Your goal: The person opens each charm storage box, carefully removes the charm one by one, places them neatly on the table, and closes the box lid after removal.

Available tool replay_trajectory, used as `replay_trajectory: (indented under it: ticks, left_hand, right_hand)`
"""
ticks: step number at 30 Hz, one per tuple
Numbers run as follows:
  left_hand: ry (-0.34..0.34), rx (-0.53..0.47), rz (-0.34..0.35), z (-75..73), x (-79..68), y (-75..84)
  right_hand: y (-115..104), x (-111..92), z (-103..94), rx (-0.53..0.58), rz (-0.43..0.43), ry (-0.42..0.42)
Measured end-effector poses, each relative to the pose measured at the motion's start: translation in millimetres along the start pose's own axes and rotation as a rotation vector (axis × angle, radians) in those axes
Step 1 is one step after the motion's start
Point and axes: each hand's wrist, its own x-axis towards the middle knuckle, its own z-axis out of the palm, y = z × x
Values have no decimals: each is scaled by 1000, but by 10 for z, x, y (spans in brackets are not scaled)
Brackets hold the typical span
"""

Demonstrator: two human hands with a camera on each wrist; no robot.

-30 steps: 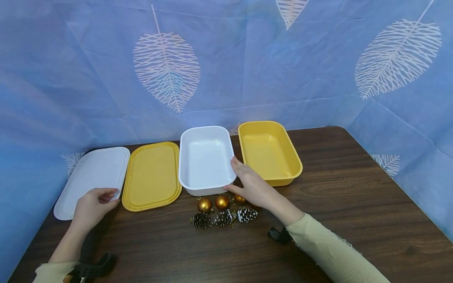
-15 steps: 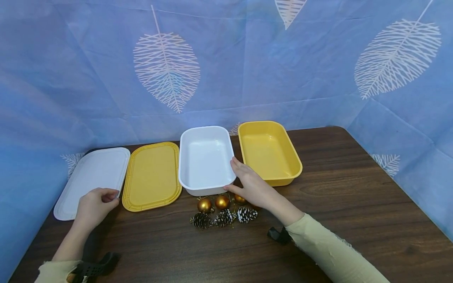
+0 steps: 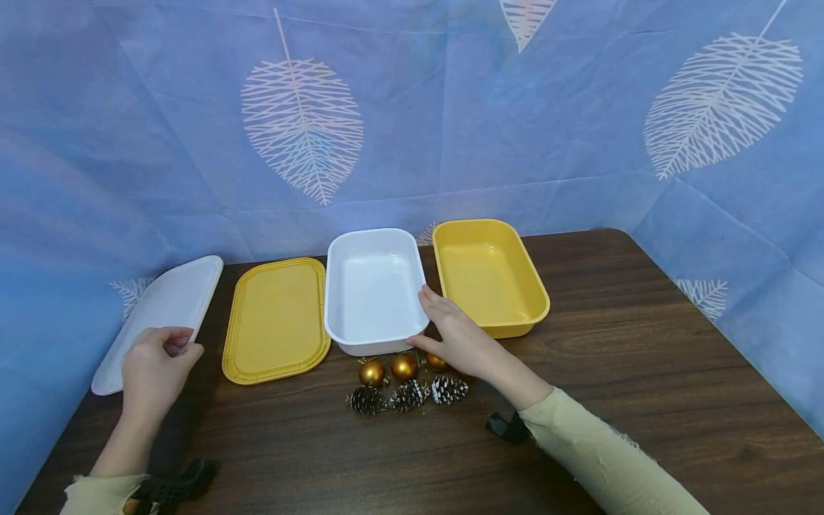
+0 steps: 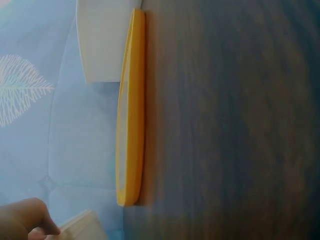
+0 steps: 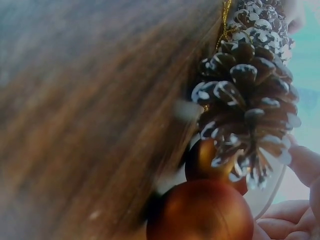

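At the left of the head view, my left hand (image 3: 157, 368) pinches the right edge of a white lid (image 3: 157, 304), which is tilted with that edge raised. The left wrist view catches the curled fingers (image 4: 27, 215) and a corner of the lid. My right hand (image 3: 460, 332) rests its straight fingers against the right side of a white plastic box (image 3: 376, 293) near the front corner. In front of the box lie gold ball ornaments (image 3: 404, 368) and several pine cones (image 3: 407, 397) with white tips. One pine cone (image 5: 250, 110) looms large in the right wrist view.
A yellow lid (image 3: 277, 322) lies flat between the white lid and the white box. Right of the white box stands a yellow box (image 3: 492, 279). All rest on a dark wooden table (image 3: 618, 343), backed by a blue cloth (image 3: 412, 129) with leaf prints.
My left hand has moved left and a little up, raising the right edge of the white lid, which was flat before. The right hand has stayed at the white box.
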Motion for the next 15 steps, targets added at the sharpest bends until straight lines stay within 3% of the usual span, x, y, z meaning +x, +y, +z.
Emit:
replay_trajectory:
  ticks: [2, 8, 15]
  left_hand:
    - [16, 20, 9, -14, 3, 19]
    - [58, 93, 162, -41, 9, 79]
    - [145, 105, 187, -70, 38, 127]
  right_hand:
    - [2, -1, 0, 0, -2, 2]
    - [5, -3, 0, 3, -1, 1]
    - [8, -4, 1, 2, 4, -1]
